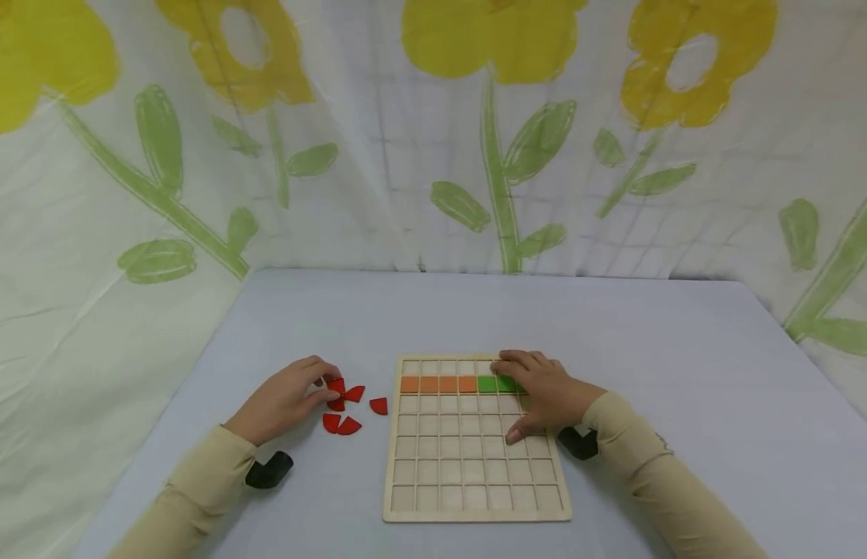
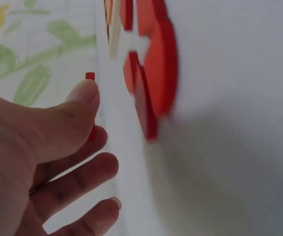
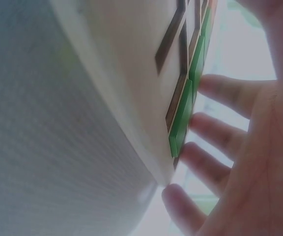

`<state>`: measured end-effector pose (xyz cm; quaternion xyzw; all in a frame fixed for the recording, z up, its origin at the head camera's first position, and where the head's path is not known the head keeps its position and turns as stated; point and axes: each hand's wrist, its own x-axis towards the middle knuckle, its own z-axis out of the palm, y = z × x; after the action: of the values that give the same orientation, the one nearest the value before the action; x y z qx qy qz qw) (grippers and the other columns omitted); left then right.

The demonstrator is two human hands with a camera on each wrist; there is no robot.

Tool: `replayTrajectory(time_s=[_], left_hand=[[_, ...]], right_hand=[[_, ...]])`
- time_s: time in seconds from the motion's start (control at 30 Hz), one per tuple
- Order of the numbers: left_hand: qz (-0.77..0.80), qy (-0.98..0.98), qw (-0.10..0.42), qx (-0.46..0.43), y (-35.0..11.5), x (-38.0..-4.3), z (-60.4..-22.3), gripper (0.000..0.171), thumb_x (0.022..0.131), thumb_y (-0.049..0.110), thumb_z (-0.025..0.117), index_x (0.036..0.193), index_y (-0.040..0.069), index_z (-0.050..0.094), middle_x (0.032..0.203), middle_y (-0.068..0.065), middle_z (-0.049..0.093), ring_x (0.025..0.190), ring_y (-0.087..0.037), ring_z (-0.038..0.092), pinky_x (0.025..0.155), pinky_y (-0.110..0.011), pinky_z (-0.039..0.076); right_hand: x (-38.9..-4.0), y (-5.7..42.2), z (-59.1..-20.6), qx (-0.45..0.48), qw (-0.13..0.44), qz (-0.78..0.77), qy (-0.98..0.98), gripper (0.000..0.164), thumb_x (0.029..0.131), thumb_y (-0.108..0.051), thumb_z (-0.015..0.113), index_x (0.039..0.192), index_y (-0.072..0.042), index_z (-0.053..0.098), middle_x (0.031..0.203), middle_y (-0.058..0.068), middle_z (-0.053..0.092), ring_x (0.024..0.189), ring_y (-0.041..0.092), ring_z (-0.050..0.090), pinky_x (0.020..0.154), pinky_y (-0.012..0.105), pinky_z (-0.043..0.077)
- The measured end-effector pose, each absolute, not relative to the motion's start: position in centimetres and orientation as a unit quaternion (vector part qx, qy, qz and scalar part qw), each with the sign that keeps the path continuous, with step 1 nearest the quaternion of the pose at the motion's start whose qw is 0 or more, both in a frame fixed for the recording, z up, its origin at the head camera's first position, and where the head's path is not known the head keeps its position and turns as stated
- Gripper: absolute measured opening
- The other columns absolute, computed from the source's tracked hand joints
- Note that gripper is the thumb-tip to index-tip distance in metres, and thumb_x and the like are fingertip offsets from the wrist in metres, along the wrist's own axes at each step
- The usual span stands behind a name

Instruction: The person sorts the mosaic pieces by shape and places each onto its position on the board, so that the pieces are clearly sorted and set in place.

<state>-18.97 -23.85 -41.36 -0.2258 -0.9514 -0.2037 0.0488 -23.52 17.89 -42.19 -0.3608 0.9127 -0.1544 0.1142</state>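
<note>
My left hand (image 1: 282, 397) is at the left of the table, its thumb and index finger pinching a red quarter-circle piece (image 2: 90, 76). Several more red quarter-circle pieces (image 1: 349, 425) lie loosely just below and beside those fingers. To their right is a wooden grid board (image 1: 475, 515). Its second row from the top holds several orange square tiles (image 1: 449, 384), followed by green square tiles (image 1: 487, 384). My right hand (image 1: 548, 394) spreads over the board's upper right part, fingers extended and thumb apart, holding nothing. It partly hides the green tiles' end of the row.
The pale table (image 1: 321, 310) runs back to a hanging cloth (image 1: 377, 194) printed with yellow flowers. One red piece (image 1: 379, 406) lies between the loose group and the board's left edge. A black wrist device (image 1: 268, 470) shows below the left sleeve, another (image 1: 578, 444) by the right.
</note>
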Motion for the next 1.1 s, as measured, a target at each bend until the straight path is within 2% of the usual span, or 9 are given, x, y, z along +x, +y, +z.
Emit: replayTrajectory(time_s=[0.2, 0.5, 0.73, 0.9, 1.1], left_hand=[[-0.203, -0.942, 0.017, -0.268, -20.4, -19.5, -41.0, 0.019, 0.085, 0.02, 0.073, 0.102, 0.016, 0.065, 0.094, 0.008, 0.059, 0.086, -0.01, 0.055, 0.075, -0.026, 0.051], [-0.184, -0.93, 0.023, -0.318, -17.1, -19.9, -41.8, 0.019, 0.085, 0.024, 0.074, 0.101, 0.015, 0.07, 0.091, 0.008, 0.06, 0.079, -0.008, 0.053, 0.073, -0.024, 0.049], [-0.179, -0.919, 0.021, -0.35, -16.6, -20.1, -42.2, 0.021, 0.085, 0.024, 0.074, 0.102, 0.013, 0.07, 0.091, 0.006, 0.058, 0.074, -0.006, 0.049, 0.067, -0.02, 0.045], [-0.176, -0.92, 0.017, -0.35, -16.8, -20.3, -42.2, 0.022, 0.085, 0.023, 0.073, 0.106, 0.014, 0.07, 0.093, 0.006, 0.059, 0.075, -0.005, 0.051, 0.069, -0.021, 0.047], [-0.179, -0.912, 0.036, -0.368, -16.7, -20.7, -42.1, 0.016, 0.087, 0.021, 0.072, 0.101, 0.015, 0.071, 0.093, 0.006, 0.06, 0.076, -0.006, 0.054, 0.071, -0.023, 0.048]], right_hand=[[-23.5, 17.7, -42.2, -0.369, 0.107, -0.153, 0.911, 0.105, 0.067, -0.067, 0.073, 0.147, -0.011, 0.033, 0.152, 0.016, 0.027, 0.136, 0.037, 0.03, 0.098, 0.061, 0.032], [-23.5, 17.8, -42.2, -0.369, 0.103, -0.152, 0.911, 0.106, 0.065, -0.068, 0.073, 0.147, -0.012, 0.034, 0.152, 0.015, 0.028, 0.136, 0.036, 0.03, 0.098, 0.061, 0.033], [-23.6, 18.0, -42.4, -0.364, 0.1, -0.153, 0.913, 0.107, 0.064, -0.069, 0.072, 0.147, -0.013, 0.034, 0.152, 0.014, 0.028, 0.136, 0.036, 0.031, 0.097, 0.06, 0.033], [-23.6, 18.0, -42.7, -0.362, 0.102, -0.155, 0.913, 0.107, 0.063, -0.07, 0.072, 0.147, -0.015, 0.034, 0.152, 0.013, 0.028, 0.135, 0.035, 0.031, 0.097, 0.059, 0.033], [-23.6, 18.0, -42.7, -0.365, 0.1, -0.165, 0.911, 0.106, 0.064, -0.068, 0.074, 0.146, -0.013, 0.036, 0.151, 0.015, 0.028, 0.135, 0.036, 0.031, 0.098, 0.06, 0.032]])
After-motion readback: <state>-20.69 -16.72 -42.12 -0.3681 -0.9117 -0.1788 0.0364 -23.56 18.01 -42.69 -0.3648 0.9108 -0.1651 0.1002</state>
